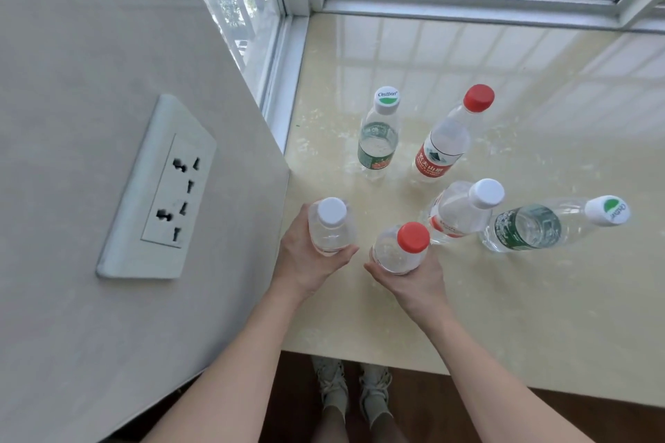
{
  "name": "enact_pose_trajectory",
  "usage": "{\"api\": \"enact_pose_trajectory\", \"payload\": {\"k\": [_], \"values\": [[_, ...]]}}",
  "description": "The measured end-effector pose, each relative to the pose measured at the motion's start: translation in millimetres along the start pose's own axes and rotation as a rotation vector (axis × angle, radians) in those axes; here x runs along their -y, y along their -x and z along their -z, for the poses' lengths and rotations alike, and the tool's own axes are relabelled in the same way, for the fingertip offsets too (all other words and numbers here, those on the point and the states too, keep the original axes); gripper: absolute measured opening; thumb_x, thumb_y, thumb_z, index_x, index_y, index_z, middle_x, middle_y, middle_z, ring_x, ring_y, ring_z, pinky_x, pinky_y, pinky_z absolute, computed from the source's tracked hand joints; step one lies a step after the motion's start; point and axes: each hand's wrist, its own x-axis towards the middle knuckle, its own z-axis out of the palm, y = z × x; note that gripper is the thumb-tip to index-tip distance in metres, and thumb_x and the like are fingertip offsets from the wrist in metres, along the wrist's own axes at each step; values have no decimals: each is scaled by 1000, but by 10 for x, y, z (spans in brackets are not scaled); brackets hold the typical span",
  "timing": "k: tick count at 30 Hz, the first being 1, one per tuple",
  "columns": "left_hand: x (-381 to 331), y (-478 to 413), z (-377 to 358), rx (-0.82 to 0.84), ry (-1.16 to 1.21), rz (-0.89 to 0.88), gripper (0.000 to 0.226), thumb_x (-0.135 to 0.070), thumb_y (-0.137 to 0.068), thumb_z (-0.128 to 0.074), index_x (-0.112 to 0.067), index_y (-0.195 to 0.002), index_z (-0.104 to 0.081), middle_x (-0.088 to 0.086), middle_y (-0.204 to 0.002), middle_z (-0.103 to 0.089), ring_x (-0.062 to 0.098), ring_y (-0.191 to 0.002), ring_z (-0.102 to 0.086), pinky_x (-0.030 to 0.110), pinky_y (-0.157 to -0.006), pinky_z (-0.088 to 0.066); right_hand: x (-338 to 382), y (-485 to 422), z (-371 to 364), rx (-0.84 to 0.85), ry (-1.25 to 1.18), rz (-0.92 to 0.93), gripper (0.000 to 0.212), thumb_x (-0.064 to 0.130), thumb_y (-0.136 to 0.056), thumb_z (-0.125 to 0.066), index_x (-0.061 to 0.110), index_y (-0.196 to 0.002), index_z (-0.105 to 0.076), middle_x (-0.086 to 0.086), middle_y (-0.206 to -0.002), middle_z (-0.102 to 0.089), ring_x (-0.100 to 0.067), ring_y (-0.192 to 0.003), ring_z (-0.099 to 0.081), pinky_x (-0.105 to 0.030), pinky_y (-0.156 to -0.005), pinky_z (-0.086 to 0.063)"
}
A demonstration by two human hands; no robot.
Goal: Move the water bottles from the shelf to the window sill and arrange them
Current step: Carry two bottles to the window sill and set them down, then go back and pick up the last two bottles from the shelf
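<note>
Cream window sill [503, 316] fills the right of the frame, four standing bottles [378, 144] grouped at centre. At lower centre, a white-capped bottle [331, 230] is gripped by the left hand [306, 259], a red-capped bottle [399, 252] by the right hand [414, 286].

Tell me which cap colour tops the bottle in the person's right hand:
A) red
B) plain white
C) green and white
A: the right hand grips a red-capped bottle, while the left hand grips a white-capped bottle.
</note>
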Motion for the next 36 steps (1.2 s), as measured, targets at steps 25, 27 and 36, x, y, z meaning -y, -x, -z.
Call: {"api": "enact_pose_trajectory", "payload": {"k": [25,27,36], "values": [[-283,1006,334,302,-895,34,66,-45,-88,-53,-17,-145,-36,3,-135,-52,23,-121,-48,36,-98,-43,140,645,581,154,818,59,73,29,-80,-73,16,-147,-44,-5,-139,-51,-28,-130,-47,-41,-105,-44],[-582,1138,461,287,-904,-30,67,-46,-85,-56,-21,-145,-38,-1,-131,-55,22,-118,-51,37,-92,-47,419,857,721,133,901,124,70,26,-76,-75,13,-141,-51,-7,-132,-56,-30,-125,-52,-42,-103,-46],[-2062,1282,922,54,-950,-439,57,-49,-72,-62,-25,-124,-61,-5,-112,-67,20,-99,-63,37,-78,-52,1959,1270,1283,-89,1036,491,50,33,-73,-66,20,-120,-61,-1,-114,-63,-27,-101,-60,-40,-93,-51]]}}
